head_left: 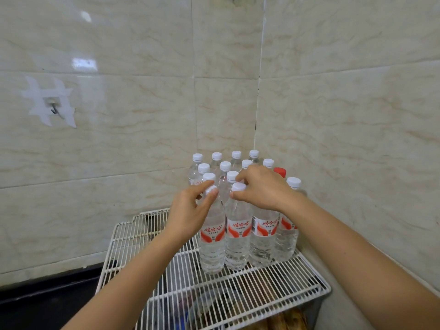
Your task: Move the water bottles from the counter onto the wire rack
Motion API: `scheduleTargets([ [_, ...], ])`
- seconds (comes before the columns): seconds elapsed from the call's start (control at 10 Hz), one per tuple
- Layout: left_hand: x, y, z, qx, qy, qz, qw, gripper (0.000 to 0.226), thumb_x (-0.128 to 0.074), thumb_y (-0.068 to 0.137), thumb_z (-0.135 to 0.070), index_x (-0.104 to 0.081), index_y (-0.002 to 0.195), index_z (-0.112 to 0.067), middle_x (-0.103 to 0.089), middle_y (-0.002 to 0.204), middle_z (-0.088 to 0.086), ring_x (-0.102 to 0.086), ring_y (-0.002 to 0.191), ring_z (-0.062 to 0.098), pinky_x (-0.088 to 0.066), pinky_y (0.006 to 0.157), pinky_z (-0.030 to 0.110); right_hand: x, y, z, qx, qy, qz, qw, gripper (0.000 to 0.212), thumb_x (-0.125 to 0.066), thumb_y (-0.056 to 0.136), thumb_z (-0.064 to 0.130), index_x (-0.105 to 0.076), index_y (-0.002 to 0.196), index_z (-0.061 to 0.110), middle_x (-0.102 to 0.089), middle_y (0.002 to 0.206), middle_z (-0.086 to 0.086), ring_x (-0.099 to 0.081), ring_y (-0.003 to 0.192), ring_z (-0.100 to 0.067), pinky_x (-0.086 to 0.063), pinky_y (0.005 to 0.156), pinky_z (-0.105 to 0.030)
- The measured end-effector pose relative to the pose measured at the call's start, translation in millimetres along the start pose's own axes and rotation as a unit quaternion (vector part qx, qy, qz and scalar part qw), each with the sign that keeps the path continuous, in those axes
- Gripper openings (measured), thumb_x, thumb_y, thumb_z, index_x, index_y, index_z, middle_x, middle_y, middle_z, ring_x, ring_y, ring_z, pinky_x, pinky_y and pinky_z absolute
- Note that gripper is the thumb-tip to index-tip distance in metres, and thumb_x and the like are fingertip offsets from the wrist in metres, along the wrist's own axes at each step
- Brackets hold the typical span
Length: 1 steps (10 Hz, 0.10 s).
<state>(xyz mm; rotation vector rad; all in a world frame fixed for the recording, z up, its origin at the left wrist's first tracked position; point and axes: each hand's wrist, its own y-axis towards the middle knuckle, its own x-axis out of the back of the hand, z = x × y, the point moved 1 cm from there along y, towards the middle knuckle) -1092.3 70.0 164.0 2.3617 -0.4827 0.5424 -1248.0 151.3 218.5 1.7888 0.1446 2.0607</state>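
Pinching white caps, both hands steady upright water bottles at the wire rack's (262, 285) far right corner: left hand (190, 210) grips the front-left bottle (212, 236), right hand (264, 189) its neighbour (238, 236), directly below the fingers.

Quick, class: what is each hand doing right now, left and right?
Left hand: closed on the white cap of the front-left clear plastic water bottle.
Right hand: closed on the white cap of the neighbouring clear plastic water bottle.
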Motion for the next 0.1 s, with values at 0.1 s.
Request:
scheduleTargets([
  [0.1,-5.9,-2.7,2.6,0.006,-0.068,-0.028,0.997,0.037,-0.048,0.095,-0.039,-0.057,0.13,-0.027,-0.063,0.126,-0.01,-0.058,0.101,-0.006,-0.051,0.088,0.026,13.5,-12.9,-0.6,-0.011,0.141,-0.105,0.984,0.027,-0.067,0.084,0.039,-0.073,0.098,0.017,-0.066,0.088,0.006,-0.061,0.083,-0.014,-0.049,0.07,-0.032],
])
